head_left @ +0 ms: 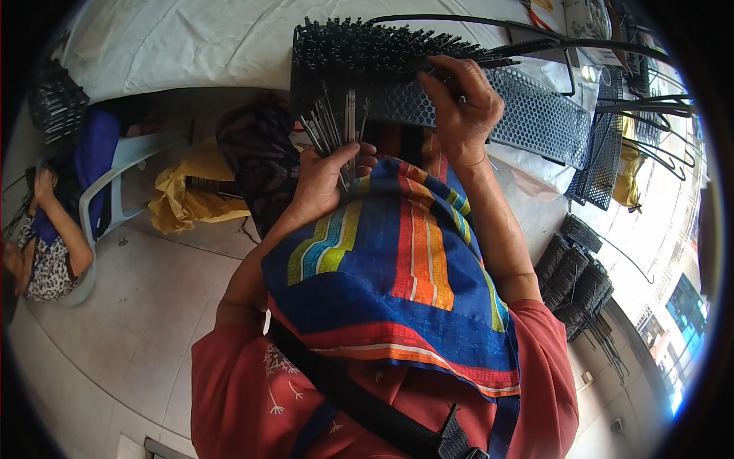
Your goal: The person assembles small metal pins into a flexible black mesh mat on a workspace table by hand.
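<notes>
My left hand (pixel 333 170) is closed around a loose bunch of thin metal rods (pixel 327 131), which fan upward from its fingers just in front of the rack. Ahead of me a black perforated metal rack (pixel 535 109) lies across the table's near edge. Many black rods (pixel 359 47) stand packed upright in its left part, their tips forming a dense cluster. Over the rack's middle, at the right end of that cluster, my right hand (pixel 472 111) has thumb and fingers drawn together in a pinch. Whatever is between those fingertips is too small to make out.
White sheeting covers the table (pixel 191 46). At the left, another person (pixel 57 245) sits by a pale plastic chair (pixel 122 180). A yellow sack (pixel 180 191) lies on the floor. More black racks (pixel 604 168) and wire bundles (pixel 573 275) stand at the right.
</notes>
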`<act>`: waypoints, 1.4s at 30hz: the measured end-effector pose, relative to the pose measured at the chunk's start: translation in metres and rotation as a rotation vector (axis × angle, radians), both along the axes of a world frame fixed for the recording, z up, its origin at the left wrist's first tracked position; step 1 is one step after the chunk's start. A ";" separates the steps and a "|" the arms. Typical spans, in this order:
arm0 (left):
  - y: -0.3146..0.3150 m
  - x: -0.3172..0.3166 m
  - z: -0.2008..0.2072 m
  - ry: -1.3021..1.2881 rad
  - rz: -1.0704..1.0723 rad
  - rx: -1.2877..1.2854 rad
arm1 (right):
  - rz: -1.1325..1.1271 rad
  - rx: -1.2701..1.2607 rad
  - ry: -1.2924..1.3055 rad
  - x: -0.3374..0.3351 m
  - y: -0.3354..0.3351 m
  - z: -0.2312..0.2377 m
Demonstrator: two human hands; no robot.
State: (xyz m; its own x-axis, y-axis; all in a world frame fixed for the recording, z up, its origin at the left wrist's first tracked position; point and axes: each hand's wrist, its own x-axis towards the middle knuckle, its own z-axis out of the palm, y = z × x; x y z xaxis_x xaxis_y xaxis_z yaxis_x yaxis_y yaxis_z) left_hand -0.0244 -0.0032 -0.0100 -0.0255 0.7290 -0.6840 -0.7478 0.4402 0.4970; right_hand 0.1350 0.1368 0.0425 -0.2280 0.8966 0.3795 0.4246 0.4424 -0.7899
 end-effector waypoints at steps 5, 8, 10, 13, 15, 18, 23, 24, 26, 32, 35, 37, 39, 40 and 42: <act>-0.002 -0.003 -0.005 -0.011 -0.011 0.020 | 0.060 0.215 -0.153 -0.002 0.002 0.000; -0.005 -0.005 -0.005 -0.053 -0.025 0.063 | 0.070 0.331 -0.217 -0.001 -0.013 0.011; -0.007 -0.006 -0.002 -0.082 -0.035 0.087 | 0.058 -0.207 -0.168 -0.004 -0.028 0.009; -0.006 -0.003 0.009 -0.090 -0.078 0.123 | 0.123 -0.840 0.081 -0.012 -0.043 -0.007; -0.006 -0.003 0.014 -0.040 -0.125 0.131 | 0.143 -0.838 0.184 -0.015 -0.052 -0.027; -0.010 -0.005 0.014 -0.018 -0.101 0.089 | 0.137 -0.855 0.094 -0.022 -0.053 -0.024; -0.012 -0.008 0.017 0.061 -0.067 0.109 | 0.102 -0.968 0.290 -0.028 -0.056 -0.026; -0.013 -0.009 0.016 0.087 -0.080 0.114 | 0.104 -0.969 0.288 -0.029 -0.056 -0.025; -0.013 -0.012 0.017 0.089 -0.110 0.098 | 0.070 -1.014 0.356 -0.033 -0.056 -0.021; -0.019 -0.013 0.016 0.106 -0.060 0.099 | 0.128 -0.999 0.294 -0.031 -0.056 -0.031; -0.017 -0.014 0.017 0.157 0.092 0.114 | 0.064 -1.011 0.421 -0.034 -0.059 -0.025; -0.020 -0.022 0.015 0.144 0.164 0.060 | 0.022 -0.914 0.483 -0.034 -0.059 -0.018; -0.025 -0.033 0.004 0.103 0.229 -0.004 | -0.006 -0.746 0.485 -0.035 -0.056 -0.007; -0.026 -0.037 0.006 0.085 0.212 0.006 | -0.013 -0.673 0.483 -0.036 -0.054 -0.002; -0.031 -0.037 0.002 0.065 0.213 0.026 | 0.023 -0.587 0.464 -0.043 -0.046 0.002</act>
State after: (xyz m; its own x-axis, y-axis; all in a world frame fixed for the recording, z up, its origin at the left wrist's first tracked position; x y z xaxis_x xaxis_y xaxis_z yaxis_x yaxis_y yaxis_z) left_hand -0.0614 -0.0345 -0.0078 -0.2242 0.7201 -0.6567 -0.7883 0.2622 0.5566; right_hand 0.0923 0.0908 0.0442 -0.1819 0.9784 -0.0983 -0.0140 -0.1026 -0.9946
